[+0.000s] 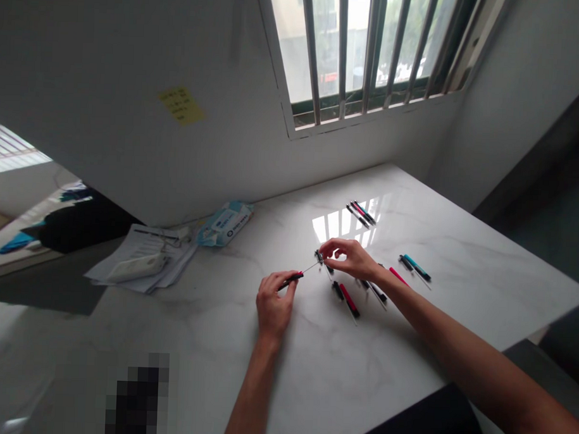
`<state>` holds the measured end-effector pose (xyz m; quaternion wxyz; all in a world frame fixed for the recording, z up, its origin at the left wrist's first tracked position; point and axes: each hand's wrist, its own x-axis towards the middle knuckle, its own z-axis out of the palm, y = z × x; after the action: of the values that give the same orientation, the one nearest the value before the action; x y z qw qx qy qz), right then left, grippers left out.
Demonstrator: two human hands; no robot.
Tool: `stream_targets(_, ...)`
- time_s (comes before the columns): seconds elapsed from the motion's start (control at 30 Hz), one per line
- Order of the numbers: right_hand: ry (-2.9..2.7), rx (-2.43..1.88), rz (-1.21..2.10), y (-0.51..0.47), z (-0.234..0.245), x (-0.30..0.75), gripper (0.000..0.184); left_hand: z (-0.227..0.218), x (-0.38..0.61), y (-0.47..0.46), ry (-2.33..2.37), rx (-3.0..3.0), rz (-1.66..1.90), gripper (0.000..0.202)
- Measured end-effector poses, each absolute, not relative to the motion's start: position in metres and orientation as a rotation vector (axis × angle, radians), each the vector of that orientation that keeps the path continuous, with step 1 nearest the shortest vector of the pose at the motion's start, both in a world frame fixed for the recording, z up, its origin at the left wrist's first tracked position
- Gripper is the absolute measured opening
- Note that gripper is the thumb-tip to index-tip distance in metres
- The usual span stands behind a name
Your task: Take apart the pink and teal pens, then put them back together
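Observation:
My left hand [273, 305] is closed around a black pen barrel [290, 281], which has a spot of pink at its front end. A thin pen refill [310, 267] runs from that end to the fingertips of my right hand [352, 259], which pinch its other end. How far the refill sits inside the barrel cannot be made out. Below my right hand lie a red pen barrel [349, 300], black pen parts and loose refills. Part of a pink barrel [398, 276] shows beyond my right forearm. Farther right is a teal pen barrel [417, 267] with a black piece and a refill beside it.
Several pens [362, 213] lie together farther back on the white marbled table [209, 347]. At the left are a pack of wipes [226, 223], papers [141, 243] and a white device [138, 267]. A yellow note [182, 105] hangs on the wall beside a barred window [366, 55].

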<state>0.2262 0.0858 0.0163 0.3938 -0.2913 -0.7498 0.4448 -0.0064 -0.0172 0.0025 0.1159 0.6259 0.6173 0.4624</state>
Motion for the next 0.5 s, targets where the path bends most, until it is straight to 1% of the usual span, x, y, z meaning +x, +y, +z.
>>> stream_targets(0.5,-1.954,-0.748,1.111,0.0833,0.0147,0.2234,0.021,0.0037,-0.0044,-0.0181,1.767,1.774,1.367,0.015)
